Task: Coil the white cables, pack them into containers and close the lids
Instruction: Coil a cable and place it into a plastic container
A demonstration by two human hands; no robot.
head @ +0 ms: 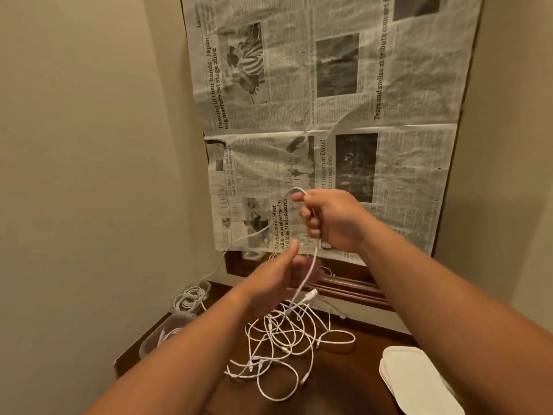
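"White cable (311, 265), clenched in my right grip (329, 220). A loop stands out above the fist, and the rest hangs down past my left grip (275, 280) to the tangle (284, 339) on the tabletop (338, 393) below."

"Why hold it so high?"

"I judge it lets this one strand hang free of the others, so it can be wound without snagging."

"And the left?"

"Released, just below the right, with the thumb straight and the fingers loose but blurred. The strand passes right by them, and I can't tell whether they touch. I think it waits there to feed the next turn up to the fist."

"Where do the coils go?"

"Into the clear containers (167, 333), low and to the left of my left grip. They are uncovered, with cable showing in them. The white lids (419, 381) lie stacked low to the right of my right grip, probably kept aside until a container is full."

"How far along are you?"

"Early, I'd say. Most of the cable lies loose under my grips."
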